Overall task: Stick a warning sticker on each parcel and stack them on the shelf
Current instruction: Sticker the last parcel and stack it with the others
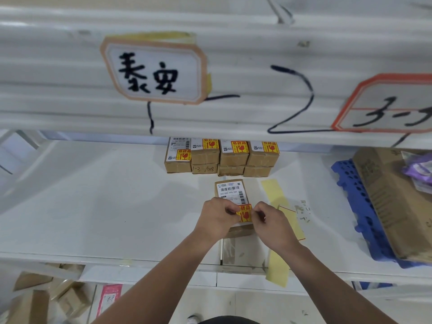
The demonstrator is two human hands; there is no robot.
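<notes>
A small cardboard parcel (230, 190) with a white barcode label lies on the white shelf (105, 206) in front of me. A yellow and red warning sticker (244, 213) sits on its near end. My left hand (216, 218) pinches the sticker's left edge and my right hand (272, 222) pinches its right edge. Behind, at the back of the shelf, several stickered parcels (222, 155) stand stacked in two layers.
Yellow sticker backing strips (274, 195) lie right of the parcel. A blue plastic pallet (360, 206) with a large cardboard box (392, 195) fills the shelf's right side. The upper shelf's edge carries a handwritten label (154, 71). Boxes (46, 298) lie on the floor below left.
</notes>
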